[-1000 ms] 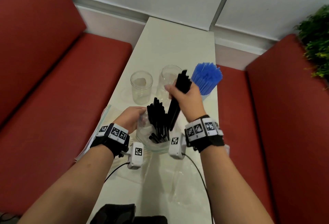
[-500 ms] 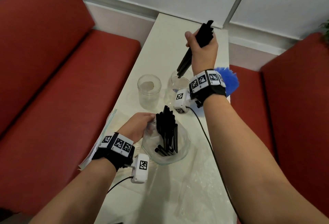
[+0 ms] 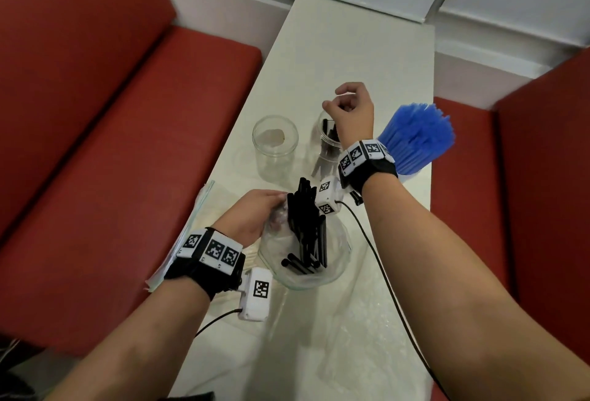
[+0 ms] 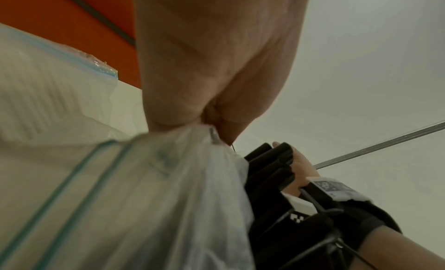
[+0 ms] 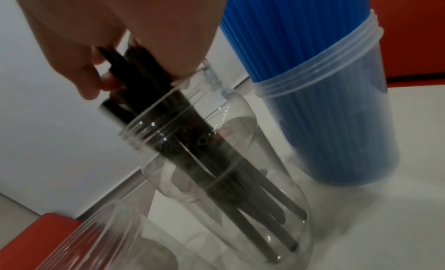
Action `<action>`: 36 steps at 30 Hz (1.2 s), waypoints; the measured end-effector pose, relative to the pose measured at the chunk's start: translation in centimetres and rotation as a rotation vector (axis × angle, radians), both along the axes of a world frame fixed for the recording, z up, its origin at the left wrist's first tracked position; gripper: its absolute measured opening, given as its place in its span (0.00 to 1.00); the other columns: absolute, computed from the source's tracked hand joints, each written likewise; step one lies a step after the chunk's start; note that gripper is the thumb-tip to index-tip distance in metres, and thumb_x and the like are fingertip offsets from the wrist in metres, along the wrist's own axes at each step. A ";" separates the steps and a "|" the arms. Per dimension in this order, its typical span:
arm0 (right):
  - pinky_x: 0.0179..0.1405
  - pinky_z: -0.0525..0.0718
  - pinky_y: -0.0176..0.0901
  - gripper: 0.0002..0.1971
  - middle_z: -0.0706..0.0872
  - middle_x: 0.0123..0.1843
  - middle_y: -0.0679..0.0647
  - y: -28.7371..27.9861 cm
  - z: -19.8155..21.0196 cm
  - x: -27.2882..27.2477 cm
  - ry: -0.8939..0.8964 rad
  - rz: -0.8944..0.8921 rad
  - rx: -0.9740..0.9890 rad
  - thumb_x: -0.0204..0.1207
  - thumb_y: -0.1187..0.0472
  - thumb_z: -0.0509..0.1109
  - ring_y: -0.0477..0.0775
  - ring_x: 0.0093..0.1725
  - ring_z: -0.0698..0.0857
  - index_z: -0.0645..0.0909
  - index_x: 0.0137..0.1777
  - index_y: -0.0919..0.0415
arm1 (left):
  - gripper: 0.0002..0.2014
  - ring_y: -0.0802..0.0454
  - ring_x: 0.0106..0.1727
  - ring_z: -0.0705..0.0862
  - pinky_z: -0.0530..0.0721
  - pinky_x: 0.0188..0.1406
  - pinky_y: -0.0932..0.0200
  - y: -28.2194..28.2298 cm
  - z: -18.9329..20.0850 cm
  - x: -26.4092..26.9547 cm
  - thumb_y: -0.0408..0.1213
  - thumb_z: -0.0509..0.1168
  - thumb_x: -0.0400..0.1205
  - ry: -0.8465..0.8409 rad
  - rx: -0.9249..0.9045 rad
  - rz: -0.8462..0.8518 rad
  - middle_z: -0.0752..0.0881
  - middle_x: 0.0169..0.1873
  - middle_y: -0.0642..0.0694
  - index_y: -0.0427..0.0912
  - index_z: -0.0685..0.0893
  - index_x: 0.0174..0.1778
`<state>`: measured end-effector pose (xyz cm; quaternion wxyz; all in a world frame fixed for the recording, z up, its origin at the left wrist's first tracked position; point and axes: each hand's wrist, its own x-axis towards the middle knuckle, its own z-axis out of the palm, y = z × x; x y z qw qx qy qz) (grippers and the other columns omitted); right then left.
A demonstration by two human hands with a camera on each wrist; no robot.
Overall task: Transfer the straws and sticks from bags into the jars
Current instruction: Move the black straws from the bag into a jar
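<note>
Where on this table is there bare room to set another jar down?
The far table end, beyond the empty jar and the right hand, is bare. Nearer, it's crowded: blue straws, bag of black straws, left hand.

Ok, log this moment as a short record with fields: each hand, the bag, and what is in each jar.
left hand: grips the clear bag at its side
right hand: above the middle jar, fingers loosely curled against the straw tops
bag: black straws remain inside
middle jar: a bunch of black straws, ends at the bottom
left jar: no straws
right jar: packed with blue straws
table: white, between red seats
</note>
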<state>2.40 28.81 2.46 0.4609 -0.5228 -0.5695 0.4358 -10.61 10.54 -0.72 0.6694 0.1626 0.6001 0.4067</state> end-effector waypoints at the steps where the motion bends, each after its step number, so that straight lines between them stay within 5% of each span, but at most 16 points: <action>1: 0.39 0.80 0.38 0.12 0.82 0.32 0.48 -0.1 0.1 0.0 -0.006 0.011 0.007 0.72 0.71 0.75 0.45 0.31 0.78 0.79 0.48 0.55 | 0.15 0.62 0.20 0.82 0.78 0.20 0.68 0.0 -0.1 0.0 0.26 0.57 0.90 -0.001 0.001 -0.004 0.86 0.22 0.51 0.22 0.82 0.67; 6: 0.64 0.86 0.50 0.08 0.91 0.50 0.49 -1.1 1.3 0.5 -0.097 0.134 0.009 0.79 0.68 0.71 0.47 0.53 0.88 0.87 0.55 0.62 | 0.13 0.59 0.23 0.83 0.81 0.25 0.65 -0.3 -0.2 -0.5 0.27 0.58 0.90 0.019 0.008 -0.001 0.87 0.26 0.48 0.24 0.85 0.64; 9: 0.71 0.82 0.51 0.11 0.91 0.57 0.49 -3.0 2.6 1.8 -0.105 0.145 0.070 0.81 0.66 0.69 0.47 0.62 0.87 0.87 0.60 0.58 | 0.12 0.55 0.24 0.73 0.71 0.29 0.61 -0.9 -0.4 -0.8 0.29 0.60 0.89 0.069 0.004 -0.002 0.77 0.26 0.45 0.25 0.87 0.58; 12: 0.65 0.87 0.51 0.11 0.91 0.52 0.50 -6.2 3.5 3.9 0.032 0.092 0.105 0.79 0.68 0.67 0.48 0.56 0.89 0.86 0.56 0.55 | 0.11 0.53 0.25 0.68 0.65 0.29 0.59 -1.5 0.0 -0.6 0.29 0.59 0.89 0.080 -0.007 -0.002 0.70 0.28 0.43 0.31 0.85 0.47; 15: 0.54 0.89 0.53 0.12 0.88 0.46 0.59 -10.2 2.6 5.8 0.070 0.256 -0.120 0.76 0.70 0.64 0.55 0.46 0.89 0.80 0.54 0.55 | 0.14 0.53 0.24 0.67 0.64 0.30 0.58 -1.9 0.4 -0.1 0.29 0.59 0.89 0.095 -0.011 -0.002 0.70 0.27 0.43 0.37 0.80 0.37; 21: 0.53 0.87 0.47 0.22 0.83 0.56 0.56 -17.2 -1.5 8.6 -0.295 0.574 -0.490 0.76 0.72 0.70 0.52 0.48 0.86 0.69 0.62 0.48 | 0.15 0.53 0.23 0.73 0.72 0.27 0.60 -3.0 0.9 0.7 0.29 0.60 0.88 0.082 -0.012 0.022 0.76 0.22 0.45 0.37 0.79 0.34; 25: 0.65 0.81 0.48 0.36 0.81 0.69 0.54 -20.0 -3.5 7.1 -0.531 0.654 -0.372 0.71 0.69 0.77 0.55 0.64 0.82 0.67 0.78 0.54 | 0.07 0.49 0.33 0.74 0.71 0.34 0.57 -4.1 1.2 1.5 0.30 0.57 0.89 0.015 -0.023 0.005 0.76 0.36 0.39 0.32 0.80 0.53; 29: 0.61 0.80 0.46 0.28 0.86 0.66 0.59 -21.8 -4.9 6.0 -0.537 0.437 -0.271 0.72 0.68 0.75 0.60 0.65 0.84 0.76 0.73 0.59 | 0.09 0.50 0.32 0.75 0.74 0.32 0.57 -4.8 1.5 1.7 0.30 0.57 0.89 0.037 -0.023 0.000 0.78 0.38 0.39 0.34 0.82 0.53; 33: 0.48 0.76 0.29 0.20 0.87 0.56 0.52 -22.1 -5.1 6.6 -0.445 0.432 -0.252 0.76 0.65 0.76 0.54 0.57 0.85 0.78 0.67 0.59 | 0.11 0.48 0.33 0.77 0.78 0.33 0.57 -5.5 1.4 1.2 0.28 0.57 0.89 0.019 -0.047 0.051 0.80 0.37 0.39 0.34 0.82 0.44; 36: 0.57 0.79 0.40 0.18 0.87 0.57 0.50 -22.0 -4.5 6.5 -0.342 0.410 -0.246 0.78 0.63 0.75 0.52 0.59 0.85 0.78 0.66 0.57 | 0.13 0.47 0.34 0.79 0.79 0.35 0.56 -5.8 1.5 1.0 0.29 0.56 0.90 -0.011 -0.041 0.064 0.82 0.36 0.39 0.33 0.82 0.42</action>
